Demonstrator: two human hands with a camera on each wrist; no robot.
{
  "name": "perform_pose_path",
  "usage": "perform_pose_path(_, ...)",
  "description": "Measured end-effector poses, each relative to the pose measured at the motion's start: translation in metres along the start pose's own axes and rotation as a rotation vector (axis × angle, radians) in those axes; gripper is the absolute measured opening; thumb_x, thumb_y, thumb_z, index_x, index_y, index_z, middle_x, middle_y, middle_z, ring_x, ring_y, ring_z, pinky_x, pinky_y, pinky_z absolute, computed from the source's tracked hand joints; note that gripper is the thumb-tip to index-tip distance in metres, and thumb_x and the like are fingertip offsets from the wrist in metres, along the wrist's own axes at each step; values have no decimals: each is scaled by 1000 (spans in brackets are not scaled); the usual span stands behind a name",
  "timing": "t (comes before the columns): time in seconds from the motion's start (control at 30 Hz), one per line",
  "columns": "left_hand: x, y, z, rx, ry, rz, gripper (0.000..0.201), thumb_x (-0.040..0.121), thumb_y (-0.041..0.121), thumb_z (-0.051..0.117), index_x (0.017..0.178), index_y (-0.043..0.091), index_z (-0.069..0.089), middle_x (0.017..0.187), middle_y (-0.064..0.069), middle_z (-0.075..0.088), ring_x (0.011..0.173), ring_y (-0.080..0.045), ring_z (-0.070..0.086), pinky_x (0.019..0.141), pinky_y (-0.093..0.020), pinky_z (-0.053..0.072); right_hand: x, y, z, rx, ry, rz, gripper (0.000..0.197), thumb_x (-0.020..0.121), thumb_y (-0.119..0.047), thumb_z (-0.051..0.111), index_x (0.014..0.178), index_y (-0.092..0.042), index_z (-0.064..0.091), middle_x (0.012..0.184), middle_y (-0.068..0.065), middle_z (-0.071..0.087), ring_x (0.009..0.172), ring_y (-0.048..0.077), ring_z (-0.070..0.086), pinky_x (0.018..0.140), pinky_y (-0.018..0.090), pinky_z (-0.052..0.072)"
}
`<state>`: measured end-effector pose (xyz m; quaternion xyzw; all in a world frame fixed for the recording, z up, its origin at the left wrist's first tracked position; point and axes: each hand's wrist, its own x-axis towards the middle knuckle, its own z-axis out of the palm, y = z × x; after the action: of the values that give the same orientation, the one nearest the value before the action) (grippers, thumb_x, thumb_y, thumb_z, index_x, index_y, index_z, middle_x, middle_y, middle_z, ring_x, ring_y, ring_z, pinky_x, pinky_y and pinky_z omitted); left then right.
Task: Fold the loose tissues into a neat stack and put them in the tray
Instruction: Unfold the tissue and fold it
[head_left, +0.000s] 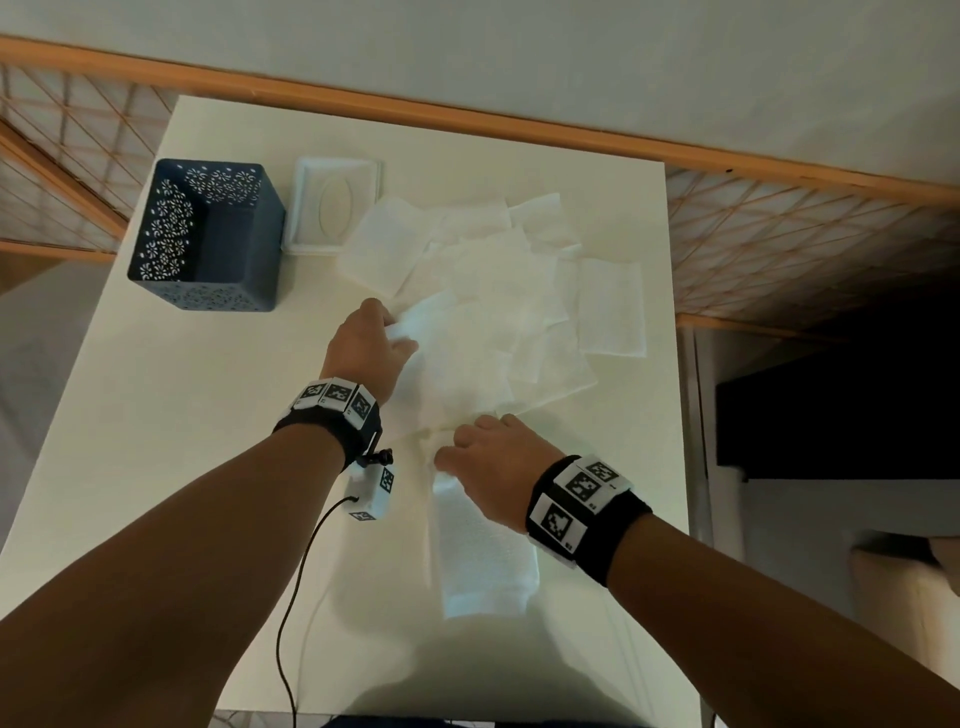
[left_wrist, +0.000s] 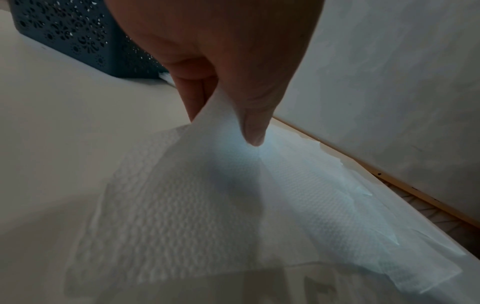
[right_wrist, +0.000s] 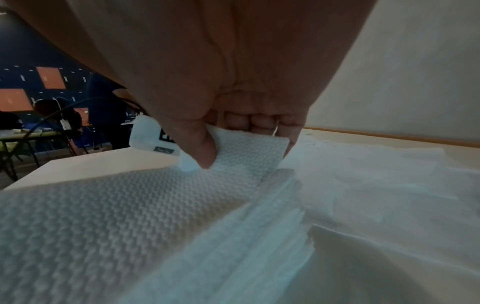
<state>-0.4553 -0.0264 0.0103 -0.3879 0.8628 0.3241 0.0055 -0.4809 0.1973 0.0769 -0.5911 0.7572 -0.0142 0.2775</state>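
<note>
- The dark blue perforated basket (head_left: 208, 236) stands on the white desk (head_left: 156, 415), well to the left of and beyond the left hand; its wall also shows behind that hand in the left wrist view (left_wrist: 72, 39).
- A white tissue-box lid with an oval slot (head_left: 335, 205) lies flat just right of the basket, touching the far-left edge of the tissue pile.
- The left hand (head_left: 366, 351) has its grip pressed together on a corner of one tissue (head_left: 452, 374): the thumb (left_wrist: 254, 123) lies on top, the fingers beneath, and the corner is lifted off the desk (left_wrist: 205, 115).
- A small white tagged camera block (head_left: 371, 493) hangs below the left wrist, a black cable trailing from it toward the near desk edge.
- The loose tissues (head_left: 498, 270) lie spread and overlapping beyond and to the right of both hands, none of them in the basket.
- The right hand (head_left: 493, 457) pinches the near corner of the same sheet, thumb (right_wrist: 205, 148) against curled fingers, the paper folded over between them (right_wrist: 249, 148).
- A folded stack of tissues (head_left: 483, 561) lies on the desk directly under and nearer than the right hand; its layered edges show in the right wrist view (right_wrist: 259, 222).
- One separate folded tissue (head_left: 610, 306) lies far right of the grips, near the desk's right edge.
</note>
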Motion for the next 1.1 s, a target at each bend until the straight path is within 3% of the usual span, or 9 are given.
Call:
perform_pose_path(0.2,-4,1,-4,-49,23,-50,31,92,33,74,107,12,56,99,-2,63,89,-24,57,75,-34,42,0,12,-2,8,91,107,39,102,-25,56,140,-20,51,131,3,57,118,27,53,104,43,42)
perform_pose_path(0.3,-6,4,-7,-73,22,-47,26,93,33,71,99,11,58,95,-2,64,89,-24,58,74,-34,42,0,19,-4,31,76,133,35,103,-27,54,138,-23,54,131,0,58,119,25,53,105,41,40)
perform_pose_path(0.5,-7,6,-14,-113,67,-38,37,91,41,73,102,8,63,101,-1,64,91,-22,59,79,-39,51,0,20,2,48,65,149,27,104,-30,51,129,-24,59,128,-1,60,117,23,53,102,37,39)
perform_pose_path(0.63,-6,4,-20,-117,79,-35,41,90,48,73,93,9,61,91,0,63,84,-23,56,70,-36,42,-1,23,4,87,124,183,30,101,-36,55,128,-22,60,124,0,59,114,23,54,99,37,40)
perform_pose_path(0.77,-11,17,-30,-263,90,-37,41,93,45,68,75,15,46,72,3,49,66,-16,44,59,-33,34,4,28,-7,447,303,356,29,99,-37,61,123,-21,64,117,-3,61,106,18,59,94,35,49)
perform_pose_path(0.87,-14,29,-37,-509,84,-52,42,94,40,71,71,18,44,70,1,46,64,-16,42,60,-30,37,14,30,-23,809,364,543,31,99,-41,61,113,-14,68,106,-10,68,96,10,64,90,33,54)
perform_pose_path(0.97,-17,39,-43,-864,0,-199,35,84,46,78,73,23,54,80,-3,62,74,-21,59,71,-38,51,25,31,-36,1237,351,704,45,98,-47,60,112,-4,68,103,0,71,87,17,64,95,48,59)
perform_pose_path(1.03,-19,44,-45,-1050,-69,-276,25,82,40,81,80,23,63,88,-4,70,80,-24,66,76,-42,55,31,31,-41,1509,319,786,43,100,-48,60,116,-8,66,116,8,72,93,23,69,95,46,61)
perform_pose_path(1.1,-23,49,-45,-1203,-142,-328,21,83,34,81,95,20,70,99,-6,73,88,-28,69,75,-40,57,35,33,-45,1731,310,847,49,100,-48,63,124,-4,62,116,13,69,90,29,69,90,45,61)
